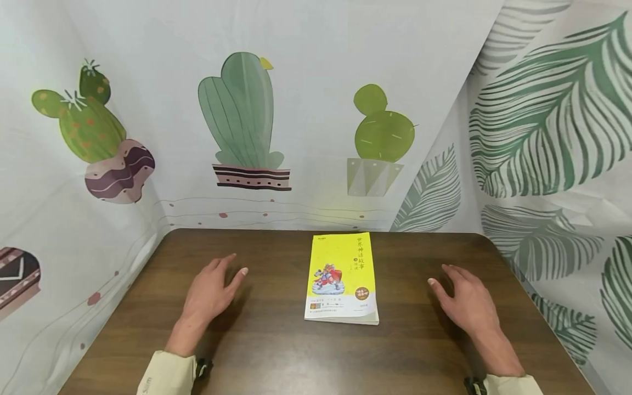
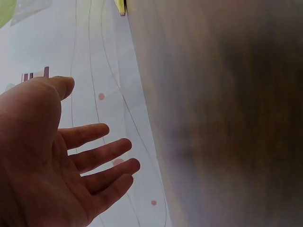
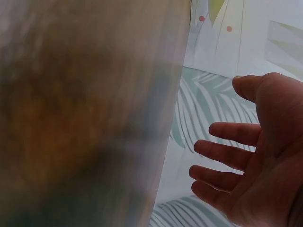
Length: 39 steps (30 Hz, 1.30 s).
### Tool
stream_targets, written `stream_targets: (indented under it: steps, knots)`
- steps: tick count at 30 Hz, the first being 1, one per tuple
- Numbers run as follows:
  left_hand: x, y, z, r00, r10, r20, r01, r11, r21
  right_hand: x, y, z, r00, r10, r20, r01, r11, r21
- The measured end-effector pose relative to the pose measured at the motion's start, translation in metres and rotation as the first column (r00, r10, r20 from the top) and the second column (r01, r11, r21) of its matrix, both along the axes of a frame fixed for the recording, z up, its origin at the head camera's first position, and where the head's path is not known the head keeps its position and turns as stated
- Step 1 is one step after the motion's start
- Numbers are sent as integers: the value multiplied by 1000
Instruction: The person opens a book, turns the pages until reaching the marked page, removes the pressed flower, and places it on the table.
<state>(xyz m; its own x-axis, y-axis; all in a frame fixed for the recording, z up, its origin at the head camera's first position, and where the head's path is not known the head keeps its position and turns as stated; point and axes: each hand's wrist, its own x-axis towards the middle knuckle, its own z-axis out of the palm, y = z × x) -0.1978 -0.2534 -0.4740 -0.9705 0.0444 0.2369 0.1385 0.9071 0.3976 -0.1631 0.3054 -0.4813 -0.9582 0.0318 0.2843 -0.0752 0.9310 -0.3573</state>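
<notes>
A yellow paperback book (image 1: 340, 277) lies face up on the brown wooden table (image 1: 276, 362), right of the middle and close to the back edge. Its cover carries a small cartoon figure, dark lettering and a white band along the bottom. To the left of the book is my left hand (image 1: 209, 293), its fingers relaxed and thumb spread, holding nothing. My right hand (image 1: 466, 302) is over the table's right side, also with loose fingers and nothing held. In the left wrist view, the left palm (image 2: 42, 151) and spread fingers show; the right wrist view shows the right palm (image 3: 270, 156) likewise.
Behind the table hangs a white cloth (image 1: 316, 109) printed with potted cacti. Another cloth with green leaf prints (image 1: 548, 126) is on the right. The table's back edge meets the cloth. Each wrist wears a dark strap next to a pale sleeve (image 1: 168, 373).
</notes>
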Motion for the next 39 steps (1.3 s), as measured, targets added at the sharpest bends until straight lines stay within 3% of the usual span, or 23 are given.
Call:
stream_targets:
  steps: [14, 28, 39]
  knots:
    - [6, 24, -3, 995, -70, 69, 64, 994, 85, 2, -10, 1, 1000, 8, 14, -8, 1000, -5]
    - [9, 46, -8, 988, -135, 69, 131, 989, 70, 2, -20, 3, 999, 26, 35, -25, 1000, -6]
    - [14, 59, -9, 982, -151, 112, 144, 987, 71, 3, -30, 5, 999, 46, 26, -46, 999, -13]
